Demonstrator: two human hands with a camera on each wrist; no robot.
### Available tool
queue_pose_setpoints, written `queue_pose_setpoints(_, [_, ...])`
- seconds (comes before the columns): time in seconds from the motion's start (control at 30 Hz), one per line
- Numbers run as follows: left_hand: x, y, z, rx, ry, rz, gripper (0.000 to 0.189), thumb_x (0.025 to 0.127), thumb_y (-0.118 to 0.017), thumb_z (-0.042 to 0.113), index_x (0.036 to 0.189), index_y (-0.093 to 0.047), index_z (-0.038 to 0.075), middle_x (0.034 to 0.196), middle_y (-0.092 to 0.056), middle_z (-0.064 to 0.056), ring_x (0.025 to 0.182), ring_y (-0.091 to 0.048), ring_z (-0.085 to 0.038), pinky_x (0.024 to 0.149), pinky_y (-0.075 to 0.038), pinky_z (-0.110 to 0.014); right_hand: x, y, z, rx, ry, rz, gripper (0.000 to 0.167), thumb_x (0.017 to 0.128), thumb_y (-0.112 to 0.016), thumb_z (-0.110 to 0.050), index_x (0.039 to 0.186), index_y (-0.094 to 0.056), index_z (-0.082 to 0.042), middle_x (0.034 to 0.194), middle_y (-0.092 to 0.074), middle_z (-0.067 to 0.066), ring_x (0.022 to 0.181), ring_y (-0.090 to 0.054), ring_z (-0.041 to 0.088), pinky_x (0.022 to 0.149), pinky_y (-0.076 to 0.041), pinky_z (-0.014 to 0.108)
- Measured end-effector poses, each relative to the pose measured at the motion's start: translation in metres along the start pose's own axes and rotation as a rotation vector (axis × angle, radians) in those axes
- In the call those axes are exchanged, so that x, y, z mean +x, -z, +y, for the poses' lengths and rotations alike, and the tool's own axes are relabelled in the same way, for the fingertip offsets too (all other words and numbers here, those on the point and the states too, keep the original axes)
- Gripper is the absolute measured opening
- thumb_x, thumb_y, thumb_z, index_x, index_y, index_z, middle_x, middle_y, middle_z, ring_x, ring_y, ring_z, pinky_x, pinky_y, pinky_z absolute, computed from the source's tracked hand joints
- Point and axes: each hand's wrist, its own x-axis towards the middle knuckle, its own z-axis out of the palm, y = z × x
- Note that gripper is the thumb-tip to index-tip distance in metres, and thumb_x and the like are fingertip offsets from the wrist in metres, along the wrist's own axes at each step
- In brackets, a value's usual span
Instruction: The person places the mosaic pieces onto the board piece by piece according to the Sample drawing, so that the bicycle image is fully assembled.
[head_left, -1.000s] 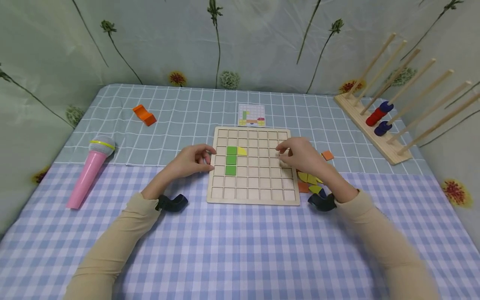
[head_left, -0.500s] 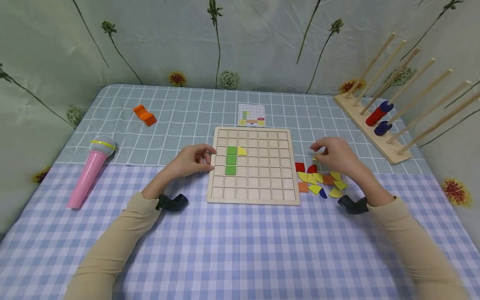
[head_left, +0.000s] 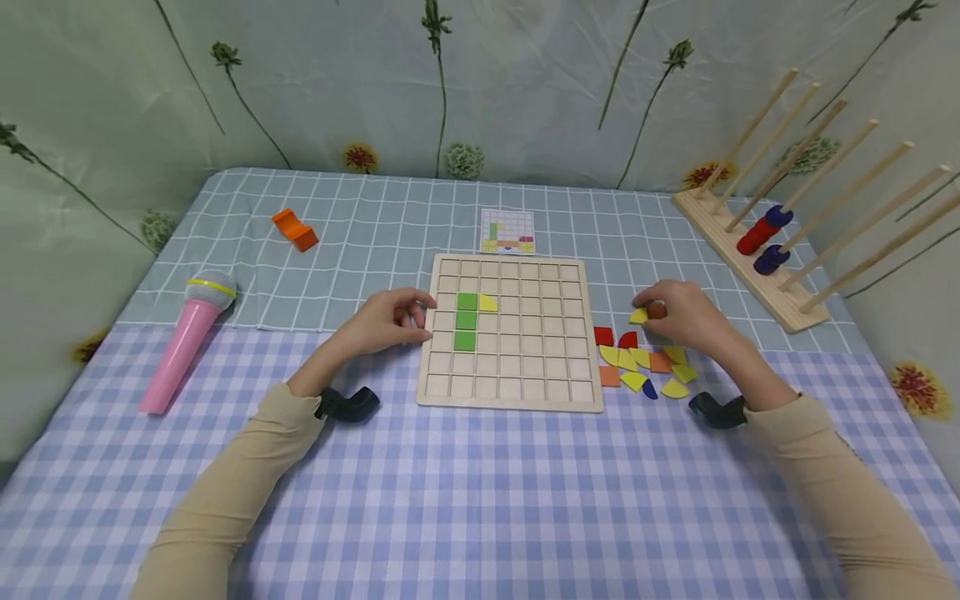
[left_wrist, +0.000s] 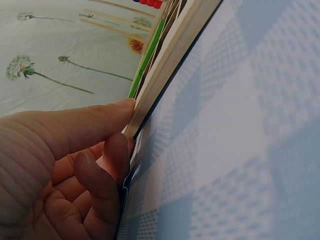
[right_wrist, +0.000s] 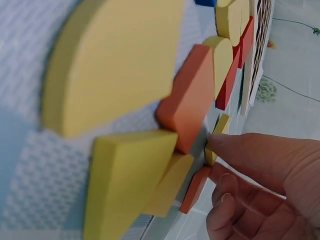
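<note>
The wooden grid board [head_left: 533, 367] lies mid-table. Three green squares [head_left: 466, 320] stand in one column on it, with a yellow quarter-circle [head_left: 487, 303] beside the top one. My left hand [head_left: 378, 321] holds the board's left edge, the thumb against the wooden rim [left_wrist: 167, 65] in the left wrist view. Right of the board, my right hand [head_left: 690, 317] pinches another yellow quarter-circle piece [right_wrist: 223, 122] low over the cloth, an orange square [right_wrist: 195, 189] right by the fingers. Yellow, orange, red and blue pieces [head_left: 674, 388] lie loose nearer me.
A small pattern card [head_left: 507, 231] lies behind the board. At the back right stands a wooden peg rack [head_left: 787, 304] with red and blue beads. A pink toy microphone [head_left: 183, 346] and an orange wavy block [head_left: 295, 230] are on the left.
My right hand has moved from over the board's right side out to the loose pieces, and has taken a yellow quarter-circle between thumb and finger. The left hand has stayed at the board.
</note>
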Motion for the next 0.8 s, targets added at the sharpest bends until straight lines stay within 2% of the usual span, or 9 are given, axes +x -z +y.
queue_pose_setpoints(0.4, [0.001,0.0,-0.001,-0.009,0.005,-0.005,0.043,0.079,-0.072,0.009,0.118,-0.056,0.003,0.086,-0.059,-0.008,0.06,-0.047,-0.008,0.057,-0.04,-0.02,0.002,-0.002,0.001,-0.047,0.046,0.042,0.027,0.082,-0.068,-0.009,0.106,-0.067,0.001,0.101,-0.066,0.02,0.084,-0.057,0.027,0.076,-0.053,0.039])
queue_pose_setpoints(0.6, [0.001,0.001,0.003,-0.015,0.011,-0.003,0.043,0.079,-0.072,0.009,0.118,-0.056,0.003,0.085,-0.059,-0.008,0.06,-0.047,-0.01,0.056,-0.039,-0.02,-0.003,0.0,-0.015,-0.06,0.09,0.089,0.027,0.08,-0.069,-0.012,0.105,-0.068,-0.001,0.098,-0.067,0.017,0.078,-0.055,0.023,0.066,-0.05,0.031])
queue_pose_setpoints(0.8, [0.001,0.001,0.001,-0.014,0.007,-0.006,0.042,0.079,-0.072,0.008,0.117,-0.056,0.004,0.085,-0.059,-0.008,0.061,-0.047,-0.009,0.057,-0.039,-0.02,-0.006,-0.005,-0.035,-0.078,0.18,0.113,0.025,0.081,-0.068,-0.013,0.103,-0.069,-0.002,0.096,-0.068,0.015,0.077,-0.055,0.021,0.067,-0.05,0.032])
